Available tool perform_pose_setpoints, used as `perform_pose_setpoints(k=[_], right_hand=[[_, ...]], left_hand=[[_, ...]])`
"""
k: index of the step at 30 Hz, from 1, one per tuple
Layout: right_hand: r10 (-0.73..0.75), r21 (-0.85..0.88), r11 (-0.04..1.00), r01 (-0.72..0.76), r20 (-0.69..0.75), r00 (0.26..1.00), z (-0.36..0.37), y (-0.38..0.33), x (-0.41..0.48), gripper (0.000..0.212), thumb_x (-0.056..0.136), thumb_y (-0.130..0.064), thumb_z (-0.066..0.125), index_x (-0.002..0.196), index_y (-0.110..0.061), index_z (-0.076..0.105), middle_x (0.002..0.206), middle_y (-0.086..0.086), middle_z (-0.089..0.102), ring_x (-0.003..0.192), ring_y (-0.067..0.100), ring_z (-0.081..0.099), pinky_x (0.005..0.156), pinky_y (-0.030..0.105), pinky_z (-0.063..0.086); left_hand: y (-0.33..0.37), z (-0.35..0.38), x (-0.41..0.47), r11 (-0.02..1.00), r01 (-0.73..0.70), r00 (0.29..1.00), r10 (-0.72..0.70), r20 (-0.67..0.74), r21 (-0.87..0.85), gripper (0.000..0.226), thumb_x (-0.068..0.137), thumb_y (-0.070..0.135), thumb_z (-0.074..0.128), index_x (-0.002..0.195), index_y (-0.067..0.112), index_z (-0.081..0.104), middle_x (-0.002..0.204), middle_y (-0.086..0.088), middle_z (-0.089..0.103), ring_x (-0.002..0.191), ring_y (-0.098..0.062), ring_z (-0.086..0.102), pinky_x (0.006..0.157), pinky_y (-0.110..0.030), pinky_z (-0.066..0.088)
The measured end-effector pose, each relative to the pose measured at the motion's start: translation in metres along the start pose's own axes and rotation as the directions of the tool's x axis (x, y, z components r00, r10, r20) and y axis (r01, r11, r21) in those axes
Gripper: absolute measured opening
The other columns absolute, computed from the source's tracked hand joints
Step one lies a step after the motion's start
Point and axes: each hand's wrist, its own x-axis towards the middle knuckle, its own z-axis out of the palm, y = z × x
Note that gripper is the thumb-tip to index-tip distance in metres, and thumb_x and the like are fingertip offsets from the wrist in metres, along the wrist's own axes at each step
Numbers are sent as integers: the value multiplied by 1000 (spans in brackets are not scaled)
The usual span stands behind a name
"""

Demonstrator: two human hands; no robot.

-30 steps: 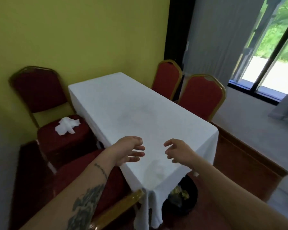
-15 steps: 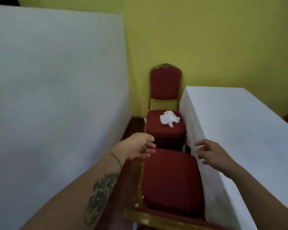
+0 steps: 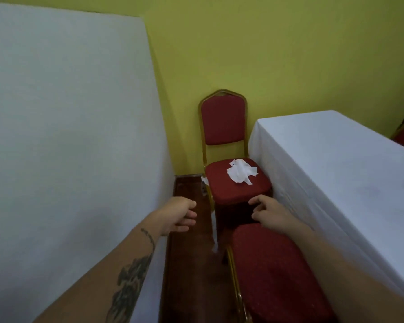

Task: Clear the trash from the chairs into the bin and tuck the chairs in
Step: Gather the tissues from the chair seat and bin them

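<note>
— Where's the trash?

— A crumpled white tissue (image 3: 241, 170) lies on the seat of the far chair (image 3: 236, 180), which stands out from the cloth-covered surface (image 3: 336, 159), so there's room to reach it.

— And your hands?

— Both empty. My left hand (image 3: 179, 215) and right hand (image 3: 269, 214) hover short of that seat, fingers (image 3: 254, 202) loosely curled, gripping nothing. The near chair (image 3: 273, 271) sits below them. I see no bin.
</note>
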Motion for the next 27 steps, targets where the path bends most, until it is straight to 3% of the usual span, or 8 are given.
perform_pose_setpoints(k=[5, 9, 12, 14, 17, 23, 27], right_hand=[[68, 11, 998, -68, -3, 998, 15, -13, 35, 40, 91, -7, 60, 128, -22, 54, 100, 3, 61, 80, 13, 61, 64, 23, 47], [142, 76, 988, -138, -56, 988, 12, -10, 74, 38, 90, -5, 58, 125, -20, 55, 94, 3, 61, 79, 15, 62, 62, 23, 48], [214, 145, 968, -203, -66, 975, 8, -6, 115, 34, 87, -3, 57, 116, -21, 57, 91, 4, 60, 79, 17, 63, 75, 37, 61], [254, 191, 953, -235, -82, 964, 4, 2, 156, 31, 83, -5, 57, 103, -28, 58, 92, 4, 60, 83, 21, 65, 85, 47, 61], [284, 232, 938, -258, -84, 955, -4, 17, 210, 30, 77, -10, 57, 96, -33, 56, 91, 4, 61, 84, 25, 68, 84, 51, 61], [379, 197, 910, -365, -37, 925, -18, 27, 310, 27, 80, -11, 56, 103, -25, 56, 97, 4, 67, 97, 25, 68, 91, 41, 57], [428, 167, 893, -418, -26, 904, -25, 31, 362, 29, 81, -11, 59, 108, -21, 59, 101, 0, 64, 95, 18, 64, 84, 32, 53]], left_hand=[[33, -30, 47, 976, -105, 995, 104, 14, 193, 30, 101, 26, 50, 129, 16, 53, 112, -6, 65, 104, -24, 66, 86, -37, 54], [57, -32, 96, 927, -191, 981, 167, 103, 322, 27, 100, 21, 51, 127, 21, 53, 112, -5, 64, 101, -22, 66, 87, -37, 53], [78, -28, 137, 893, -224, 972, 175, 159, 390, 24, 99, 17, 52, 122, 22, 53, 114, -7, 65, 104, -24, 66, 85, -35, 52], [97, -22, 180, 862, -262, 960, 188, 207, 434, 24, 98, 15, 53, 122, 20, 53, 115, -9, 64, 105, -25, 66, 77, -31, 51], [126, -12, 236, 828, -313, 941, 205, 269, 464, 25, 97, 15, 54, 122, 19, 54, 116, -8, 63, 97, -20, 66, 71, -26, 51], [184, 10, 363, 809, -319, 934, 178, 310, 495, 27, 93, 16, 57, 120, 18, 59, 106, -7, 69, 88, -16, 68, 67, -26, 50], [213, 27, 432, 806, -304, 926, 125, 357, 508, 28, 92, 14, 57, 119, 17, 60, 96, -7, 70, 88, -19, 69, 72, -32, 54]])
